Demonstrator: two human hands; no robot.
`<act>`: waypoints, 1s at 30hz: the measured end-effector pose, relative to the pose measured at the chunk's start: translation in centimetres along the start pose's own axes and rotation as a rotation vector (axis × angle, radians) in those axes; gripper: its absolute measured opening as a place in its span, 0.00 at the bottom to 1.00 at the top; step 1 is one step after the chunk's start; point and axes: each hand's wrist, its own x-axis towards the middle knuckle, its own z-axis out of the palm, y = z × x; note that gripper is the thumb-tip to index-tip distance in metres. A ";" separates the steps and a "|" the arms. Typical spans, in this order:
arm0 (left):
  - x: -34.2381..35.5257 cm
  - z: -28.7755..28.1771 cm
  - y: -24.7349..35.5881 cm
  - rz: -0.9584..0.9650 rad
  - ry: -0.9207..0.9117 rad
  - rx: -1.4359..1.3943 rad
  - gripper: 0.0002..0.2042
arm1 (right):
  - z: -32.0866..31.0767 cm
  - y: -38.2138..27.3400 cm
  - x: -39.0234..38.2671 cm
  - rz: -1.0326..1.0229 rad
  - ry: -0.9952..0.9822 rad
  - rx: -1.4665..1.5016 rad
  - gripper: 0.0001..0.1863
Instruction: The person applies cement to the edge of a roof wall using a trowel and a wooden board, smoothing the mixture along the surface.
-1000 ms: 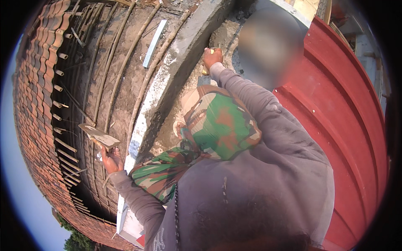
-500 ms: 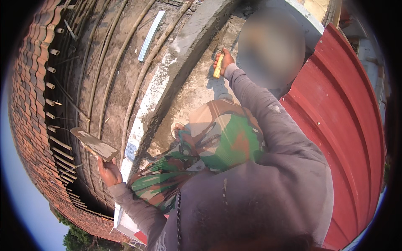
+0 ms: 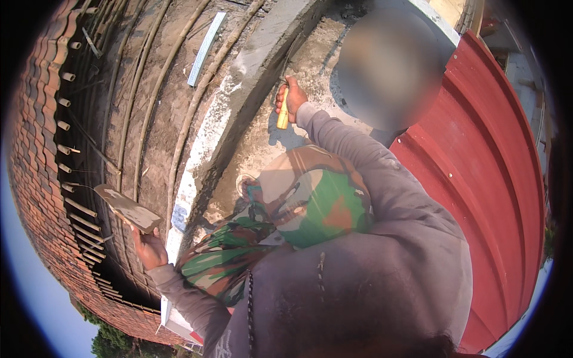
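Note:
My left hand [image 3: 149,246] holds up a flat, mortar-smeared plastering float [image 3: 126,207] at the left, its fingers under the plate. The float is tilted over the bamboo poles. My right hand [image 3: 292,100] is closed round the yellow handle of a tool [image 3: 283,114]. Its working end points away from me along the foot of a low wall, and I cannot make out its shape. That wall [image 3: 248,74] has wet grey mortar along its far part and old white paint nearer me. My right hand is above a rough, mortar-stained ledge [image 3: 253,140] beside it.
Long bamboo poles [image 3: 158,89] cross the bare roof slope on the left, with a pale blue strip [image 3: 207,51] among them. Clay roof tiles [image 3: 45,149] lie farther left. Red metal roofing sheets [image 3: 471,155] rise on the right. A round blurred patch hides the far right part.
My right hand has moved left with the yellow-handled tool, closer to the wall. The float in my left hand has shifted slightly left and down.

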 end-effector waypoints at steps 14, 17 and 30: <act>-0.4 -0.3 -0.3 0.059 -0.003 -0.018 0.21 | -3.3 -2.4 7.9 0.057 0.120 0.044 0.25; -0.6 -0.2 0.1 0.047 -0.010 -0.031 0.21 | -0.8 4.4 5.1 0.181 0.078 0.077 0.26; -0.7 1.9 0.7 0.105 -0.038 0.002 0.22 | -8.1 -10.0 -16.0 -0.490 0.485 -0.824 0.21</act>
